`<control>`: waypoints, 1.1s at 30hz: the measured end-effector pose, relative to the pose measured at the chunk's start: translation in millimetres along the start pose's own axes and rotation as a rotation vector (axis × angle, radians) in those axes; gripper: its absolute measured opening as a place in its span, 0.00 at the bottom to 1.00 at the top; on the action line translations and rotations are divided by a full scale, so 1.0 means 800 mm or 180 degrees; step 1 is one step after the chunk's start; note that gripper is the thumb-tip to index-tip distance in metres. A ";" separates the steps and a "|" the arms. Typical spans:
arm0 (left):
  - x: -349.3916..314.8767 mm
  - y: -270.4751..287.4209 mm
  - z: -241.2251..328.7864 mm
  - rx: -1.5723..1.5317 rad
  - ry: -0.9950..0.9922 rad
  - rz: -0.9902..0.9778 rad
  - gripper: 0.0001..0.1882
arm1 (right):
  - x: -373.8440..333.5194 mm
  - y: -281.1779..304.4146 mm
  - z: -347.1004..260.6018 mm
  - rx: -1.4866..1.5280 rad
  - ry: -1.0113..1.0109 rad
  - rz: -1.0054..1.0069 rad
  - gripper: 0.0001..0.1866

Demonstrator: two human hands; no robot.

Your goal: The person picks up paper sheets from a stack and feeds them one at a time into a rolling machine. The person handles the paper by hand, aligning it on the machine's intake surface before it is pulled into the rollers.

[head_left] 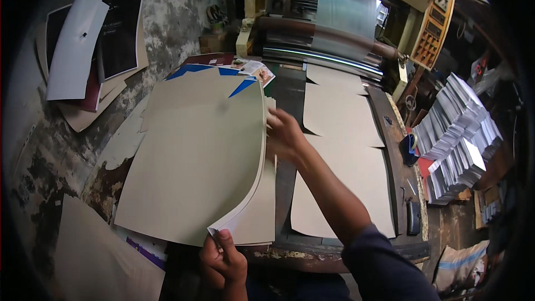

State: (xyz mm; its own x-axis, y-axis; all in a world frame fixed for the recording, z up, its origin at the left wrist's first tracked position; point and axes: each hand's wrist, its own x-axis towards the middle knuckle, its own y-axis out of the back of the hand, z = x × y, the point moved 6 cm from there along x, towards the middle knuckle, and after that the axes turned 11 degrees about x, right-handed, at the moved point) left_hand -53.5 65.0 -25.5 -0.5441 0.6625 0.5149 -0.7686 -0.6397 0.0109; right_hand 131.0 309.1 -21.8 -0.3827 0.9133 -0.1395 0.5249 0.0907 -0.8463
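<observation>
A stack of large beige cardboard sheets lies at the left of the work table, its near right corner curled upward. My left hand pinches that corner, thumb on top. My right hand is at the stack's right edge, slightly blurred, its fingertips partly hidden by the raised sheets. More sheets lie beneath the lifted ones. Blue pointed shapes show at the far edge of the stack. To the right, a row of beige sheets overlaps toward the machine's rollers.
The roller machine stands at the far end, with a control panel at its right. A tape dispenser sits on the table's right edge beside piled paper bundles. Papers hang on the left wall.
</observation>
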 end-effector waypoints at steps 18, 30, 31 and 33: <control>-0.001 -0.008 0.025 0.1529 -0.1283 -0.1728 0.18 | 0.027 0.012 -0.048 -0.3995 0.1257 0.0007 0.46; 0.028 0.012 -0.023 0.0884 0.0812 -0.2389 0.13 | -0.294 0.419 -0.141 -0.6102 0.0697 0.3034 0.33; 0.037 0.016 -0.017 0.0269 0.1055 -0.1515 0.13 | -0.309 0.409 -0.144 -0.5864 0.1139 0.2803 0.33; 0.043 0.022 -0.005 -0.0937 0.1502 0.0246 0.15 | -0.332 0.400 -0.109 -0.4166 0.1710 0.2077 0.34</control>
State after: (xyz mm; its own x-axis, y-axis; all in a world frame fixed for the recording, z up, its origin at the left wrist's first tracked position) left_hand -87.3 78.2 -11.3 -0.6422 0.7638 0.0646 -0.7452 -0.6023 -0.2862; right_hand 466.6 130.4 -210.6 0.3243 0.9349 0.1446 0.8683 -0.3548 0.3467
